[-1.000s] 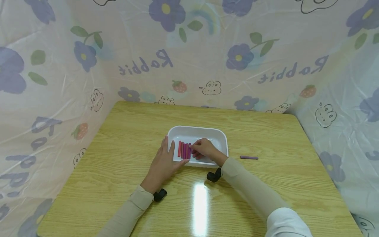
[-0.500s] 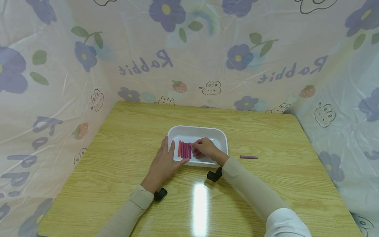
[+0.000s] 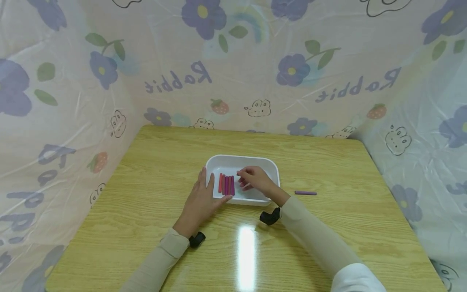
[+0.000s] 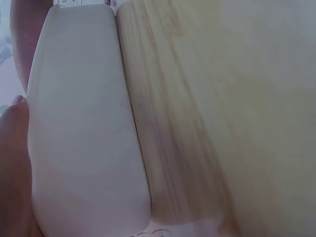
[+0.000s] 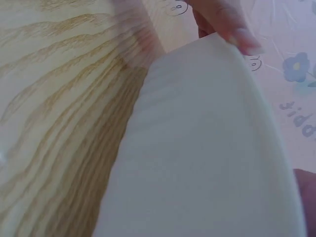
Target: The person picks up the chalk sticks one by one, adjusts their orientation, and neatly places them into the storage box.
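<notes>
A white tray [image 3: 270, 164] stands near the middle of the table. Inside its left half lies a row of thin, crayon-like sticks [image 3: 226, 185], red to purple, side by side. My left hand [image 3: 198, 202] rests across the tray's left end with extended fingers, its thumb along the front rim. Over the tray, right of the row, is my right hand [image 3: 257, 180], fingers loosely bent and nothing showing between the fingertips. The right wrist view shows a thumb [image 5: 244, 39] on the rim. In the left wrist view the tray's outer wall [image 4: 89, 123] fills much of the frame.
A single purple stick [image 3: 305, 192] lies on the wooden table [image 3: 175, 154] to the right of the tray. Black wrist devices [image 3: 270, 217] sit under both wrists. A patterned curtain [image 3: 233, 73] surrounds the table's back and sides.
My right hand has drawn slightly up and away to the right from the row of sticks, leaving a gap beside it. The left hand has stayed on the tray.
</notes>
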Tool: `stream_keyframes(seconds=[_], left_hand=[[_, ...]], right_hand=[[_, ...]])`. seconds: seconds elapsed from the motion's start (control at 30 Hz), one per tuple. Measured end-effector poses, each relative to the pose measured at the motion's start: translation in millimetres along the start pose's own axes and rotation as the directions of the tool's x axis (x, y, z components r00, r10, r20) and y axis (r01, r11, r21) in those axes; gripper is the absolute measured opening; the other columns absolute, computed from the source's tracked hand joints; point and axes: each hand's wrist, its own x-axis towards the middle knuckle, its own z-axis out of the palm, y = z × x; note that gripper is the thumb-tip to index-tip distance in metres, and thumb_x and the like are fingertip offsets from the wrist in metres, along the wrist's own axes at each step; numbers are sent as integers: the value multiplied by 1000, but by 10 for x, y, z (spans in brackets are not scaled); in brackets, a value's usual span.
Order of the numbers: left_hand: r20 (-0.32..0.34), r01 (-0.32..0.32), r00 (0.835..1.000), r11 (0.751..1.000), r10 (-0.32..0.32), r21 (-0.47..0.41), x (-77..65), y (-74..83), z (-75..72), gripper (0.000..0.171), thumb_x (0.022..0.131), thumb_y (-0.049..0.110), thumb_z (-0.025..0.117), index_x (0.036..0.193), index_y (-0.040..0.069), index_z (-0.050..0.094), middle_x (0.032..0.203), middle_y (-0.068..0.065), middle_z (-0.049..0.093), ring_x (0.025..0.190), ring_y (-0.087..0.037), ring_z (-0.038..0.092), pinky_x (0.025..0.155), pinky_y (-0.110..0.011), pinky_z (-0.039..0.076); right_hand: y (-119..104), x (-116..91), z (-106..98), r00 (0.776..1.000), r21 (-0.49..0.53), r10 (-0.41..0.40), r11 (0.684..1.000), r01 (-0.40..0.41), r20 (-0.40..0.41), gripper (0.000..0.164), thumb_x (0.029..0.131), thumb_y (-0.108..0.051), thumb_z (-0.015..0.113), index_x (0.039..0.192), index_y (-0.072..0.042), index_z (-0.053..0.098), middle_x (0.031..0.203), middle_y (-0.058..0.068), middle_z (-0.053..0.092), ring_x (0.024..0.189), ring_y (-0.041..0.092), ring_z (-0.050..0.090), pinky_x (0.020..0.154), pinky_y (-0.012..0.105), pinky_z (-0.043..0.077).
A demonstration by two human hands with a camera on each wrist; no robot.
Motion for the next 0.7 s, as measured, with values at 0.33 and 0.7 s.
stream_keyframes(seconds=[0.33, 0.7], left_hand=[[11, 7, 1000, 1000, -7, 2, 2, 1, -4, 103, 79, 80, 30, 145, 1, 26, 153, -21, -2, 138, -35, 13, 105, -46, 28], [4, -15, 1000, 1000, 15, -5, -1, -7, -8, 102, 80, 79, 31, 145, 0, 26, 153, -22, -2, 139, -34, 11, 106, -44, 27]], right_hand=[[-34, -228, -301, 996, 38, -93, 995, 93, 7, 39, 96, -24, 53, 111, 11, 56, 101, 36, 54, 84, 37, 61, 70, 41, 55], [-27, -497, -733, 993, 6, -95, 995, 95, -77, 43, 96, -30, 52, 115, 9, 55, 102, 30, 56, 88, 34, 62, 74, 38, 54]])
